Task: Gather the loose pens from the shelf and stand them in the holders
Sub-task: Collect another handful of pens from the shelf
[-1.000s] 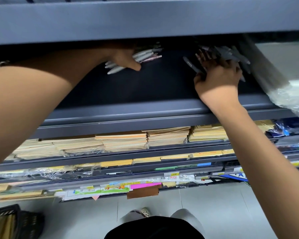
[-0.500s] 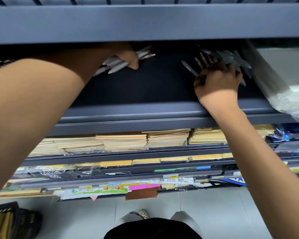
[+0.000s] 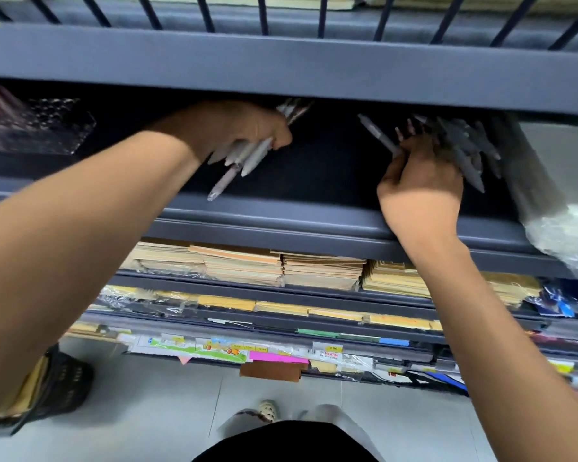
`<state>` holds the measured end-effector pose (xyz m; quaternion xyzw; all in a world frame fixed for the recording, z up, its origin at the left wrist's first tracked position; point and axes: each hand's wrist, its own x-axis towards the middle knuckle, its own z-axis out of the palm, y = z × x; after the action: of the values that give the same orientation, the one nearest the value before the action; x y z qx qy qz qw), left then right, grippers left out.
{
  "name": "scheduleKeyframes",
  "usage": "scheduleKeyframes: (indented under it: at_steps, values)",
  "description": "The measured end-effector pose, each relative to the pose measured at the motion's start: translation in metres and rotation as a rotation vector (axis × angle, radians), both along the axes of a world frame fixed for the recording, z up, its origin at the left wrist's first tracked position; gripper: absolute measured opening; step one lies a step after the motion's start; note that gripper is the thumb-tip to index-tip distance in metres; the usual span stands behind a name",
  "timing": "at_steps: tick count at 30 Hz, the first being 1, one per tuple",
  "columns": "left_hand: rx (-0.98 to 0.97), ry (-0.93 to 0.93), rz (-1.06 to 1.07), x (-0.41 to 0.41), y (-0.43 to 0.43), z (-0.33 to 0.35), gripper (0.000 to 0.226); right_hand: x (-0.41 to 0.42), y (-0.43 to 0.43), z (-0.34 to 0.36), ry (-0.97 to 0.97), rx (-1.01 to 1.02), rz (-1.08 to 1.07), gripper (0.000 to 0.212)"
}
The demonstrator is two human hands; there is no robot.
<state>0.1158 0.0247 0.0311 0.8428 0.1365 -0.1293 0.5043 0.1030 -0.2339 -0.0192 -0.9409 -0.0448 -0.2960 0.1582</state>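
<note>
Pens (image 3: 244, 158) lifted off shelf (image 3: 314, 221), left hand (image 3: 247, 128) gripping

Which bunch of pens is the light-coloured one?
The white pens gripped in the left hand; the bunch under the right hand is dark grey pens.

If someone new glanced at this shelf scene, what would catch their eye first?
Two bare arms reach into the dark shelf. The left hand grips a bundle of pale pens at centre, tips pointing down and left. The right hand rests on a pile of dark pens on the right, beside clear plastic wrap.
</note>
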Motion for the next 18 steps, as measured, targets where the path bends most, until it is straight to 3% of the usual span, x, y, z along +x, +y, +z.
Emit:
scheduleKeyframes:
  at_steps: [5,9,14,18]
  values:
    - [-0.058,-0.052,0.106,-0.033,-0.010,0.014,0.036,-0.008,-0.003,0.002,-0.056,0.200,0.087,0.043]
    - [-0.276,-0.046,0.241,-0.073,-0.009,0.015,0.039,-0.005,-0.008,0.005,0.079,0.227,0.225,0.043]
    - [-0.600,-0.095,0.410,-0.132,-0.002,0.003,0.004,-0.027,0.003,0.004,0.195,0.482,0.396,0.017]
    - [-0.716,-0.229,0.588,-0.182,0.004,-0.021,0.021,-0.072,0.023,-0.001,0.333,0.668,0.563,0.023]
